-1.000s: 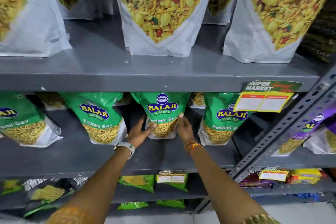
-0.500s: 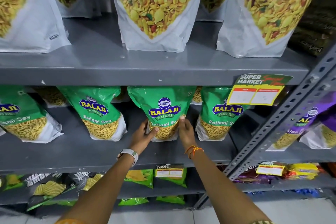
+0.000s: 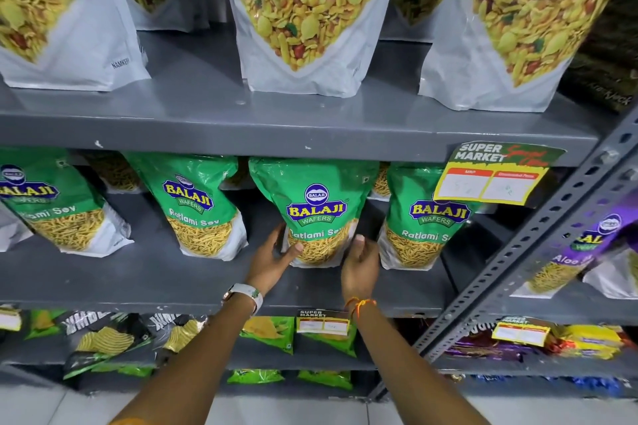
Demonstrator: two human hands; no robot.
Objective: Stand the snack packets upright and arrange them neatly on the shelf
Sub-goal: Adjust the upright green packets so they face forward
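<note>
Grey metal shop shelf (image 3: pixel 172 272), middle tier: green glossy Balaji Ratlami Sev packet (image 3: pixel 312 207) upright at centre, similar packets at 3 and 9 o'clock. Left hand (image 3: pixel 271 260), right hand (image 3: pixel 360 264) gripping its lower sides.

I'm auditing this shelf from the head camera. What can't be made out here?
- Price tag: figures too faint to read.
- Packets behind the green Ratlami Sev packet: hidden by the front row.
- Its lower corners: covered by the left hand and right hand.
- Namkeen bags: tops cut off by the frame.
</note>
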